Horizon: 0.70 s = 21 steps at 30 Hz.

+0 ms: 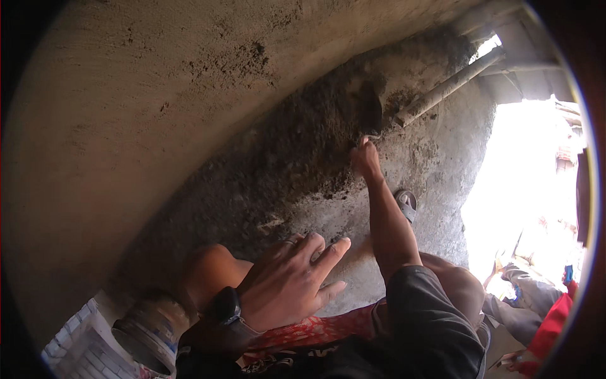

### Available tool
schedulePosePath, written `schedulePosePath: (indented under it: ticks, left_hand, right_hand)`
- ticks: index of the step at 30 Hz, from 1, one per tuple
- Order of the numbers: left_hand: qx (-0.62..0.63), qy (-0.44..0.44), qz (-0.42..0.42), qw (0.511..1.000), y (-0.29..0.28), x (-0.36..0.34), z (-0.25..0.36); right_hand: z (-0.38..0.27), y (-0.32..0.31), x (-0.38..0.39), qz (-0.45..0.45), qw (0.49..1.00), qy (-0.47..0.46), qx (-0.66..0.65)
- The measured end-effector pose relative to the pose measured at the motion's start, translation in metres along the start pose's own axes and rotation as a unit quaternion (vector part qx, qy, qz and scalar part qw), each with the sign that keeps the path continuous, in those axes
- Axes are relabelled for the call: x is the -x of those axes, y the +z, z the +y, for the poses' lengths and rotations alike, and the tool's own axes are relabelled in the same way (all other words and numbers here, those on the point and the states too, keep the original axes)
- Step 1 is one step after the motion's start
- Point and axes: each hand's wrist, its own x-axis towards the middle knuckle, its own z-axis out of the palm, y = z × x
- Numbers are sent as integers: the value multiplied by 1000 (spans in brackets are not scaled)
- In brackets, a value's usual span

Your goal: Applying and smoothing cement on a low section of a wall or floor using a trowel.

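Note:
My right hand (366, 158) reaches forward, its fingers wrapped round the handle of a trowel. The trowel's bent metal neck shows just past my fist, and its dark blade (372, 110) points away from me against the dark, damp mortar (303, 145). That rough mortar lies in a band along the foot of the plastered wall (126, 107). Closer in, my left hand (290, 281) hovers in front of my body with its fingers apart and nothing in it. A dark watch (225, 306) is on the left wrist.
A long pole (448, 88) slants at the far right beyond my right hand. My sandalled foot (406, 205) rests on the grey floor. A round container (148, 335) stands at lower left. At lower right is another person in grey trousers (524, 303), near a bright opening.

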Motion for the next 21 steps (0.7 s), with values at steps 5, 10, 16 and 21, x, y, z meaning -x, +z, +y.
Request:
schedulePosePath:
  ticks: [5, 10, 16, 21]
  left_hand:
    - [-56, 19, -22, 998, -2, -9, 0]
    - [-44, 115, -64, 990, 14, -43, 12]
    - [-85, 142, -63, 984, 30, -58, 10]
    - [-76, 132, -100, 983, 31, -57, 2]
  right_hand:
    - [-83, 16, 107, -63, 986, 7, -153]
    - [-9, 21, 184, -127, 934, -33, -332]
    - [18, -60, 201, -46, 948, 169, -267]
    - [57, -69, 142, -3, 949, 303, -88]
